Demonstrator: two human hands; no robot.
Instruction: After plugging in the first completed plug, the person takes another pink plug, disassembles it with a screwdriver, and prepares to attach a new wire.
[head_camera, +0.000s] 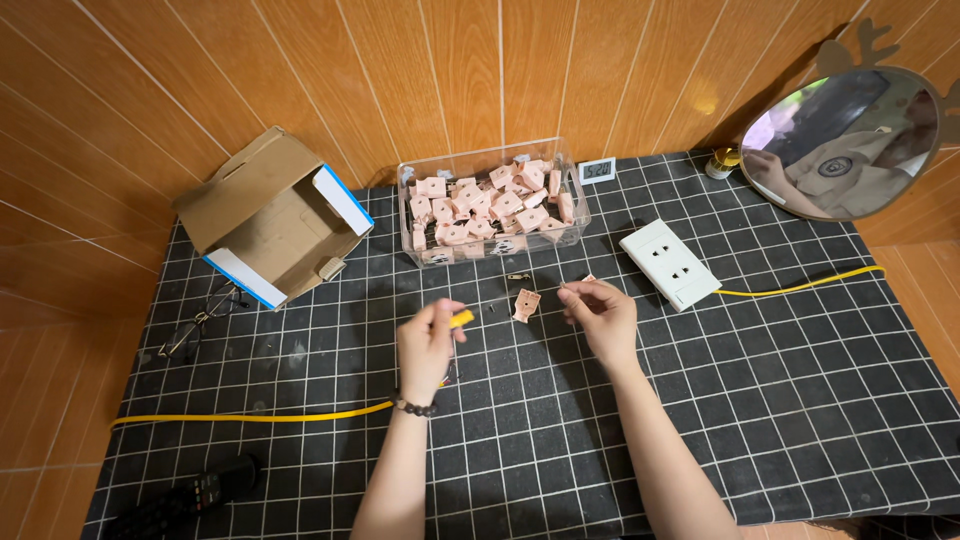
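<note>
Lying at the bottom left of the frame: a dark remote-like object (185, 495), half off the tabletop (780, 400), out of the way of the working area.

Stretching across lower left toward centre: a yellow cable (250, 416), running up under the left wrist.

Working at centre frame: left hand (428, 345) lifted off the cloth, fingers (447, 312) pinched shut around a small yellow piece (461, 319), seemingly the cable's end or a tool handle, hard telling which. Wearing a bead bracelet (414, 407) at the wrist.

Hovering just right of centre: right hand (600, 312), fingertips (573, 292) closed on something tiny and thin, too small for naming, held up close for fine work.

Resting between both hands, slightly above: one small pink plastic part (526, 304), standing apart from the rest, within easy reach of either hand. Lying just above it: a small metal bit (518, 276).

Sitting left of centre: folded eyeglasses (200, 318) set aside.

Further back, upper middle: a clear plastic bin (490, 205) holding many more pink parts, keeping stock together and near. Upper left: an open cardboard box (270, 215) tipped on its side. Right of the bin: a white socket panel (669, 263) lying face up, with a second run of yellow cable (800, 284) trailing toward the right edge. Behind the bin: a small digital display (597, 171).

Covering the tabletop: black cloth with white grid lines. Enclosing the corner: orange wood-look panelled walls. Leaning at upper right: an oval mirror (850, 140), with a small gold-capped jar (722, 162) beside it.
</note>
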